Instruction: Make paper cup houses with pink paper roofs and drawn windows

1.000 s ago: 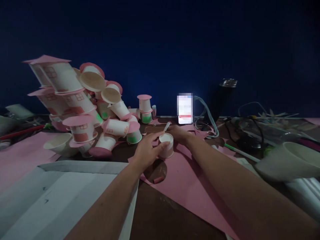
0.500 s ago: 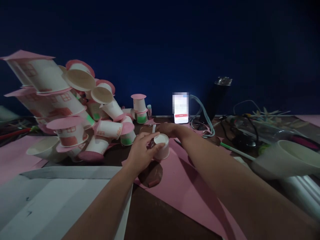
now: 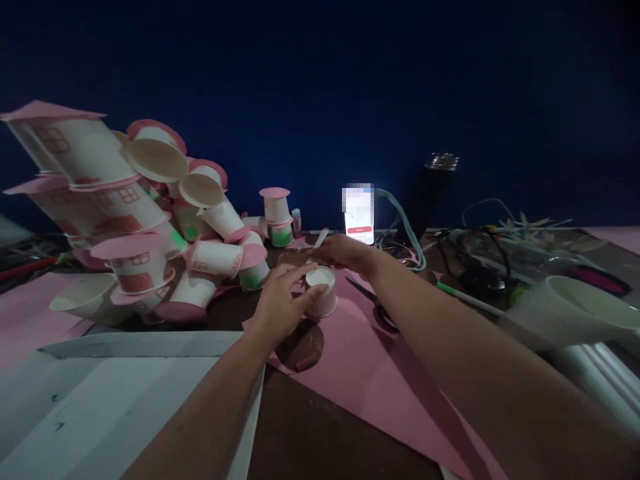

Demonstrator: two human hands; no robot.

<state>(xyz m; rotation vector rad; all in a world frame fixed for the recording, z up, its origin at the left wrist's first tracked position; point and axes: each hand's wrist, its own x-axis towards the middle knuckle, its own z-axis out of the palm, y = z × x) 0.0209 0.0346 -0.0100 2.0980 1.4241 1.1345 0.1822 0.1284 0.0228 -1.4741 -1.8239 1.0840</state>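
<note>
Left hand (image 3: pixel 280 300) fingers curl around a cup (image 3: pixel 326 303).
Right hand (image 3: pixel 345 253) fingers pinch a white stick (image 3: pixel 321 238). The cup, mid-scene over pink paper (image 3: pixel 360 353), looks light and easy to squash; hold its sides softly.

So yeah, the left hand (image 3: pixel 281 300) and right hand (image 3: pixel 345 253) were both bare, forearms (image 3: pixel 210 400) too, slim at the wrists (image 3: pixel 259 338) just behind the grip and wider further back.
</note>
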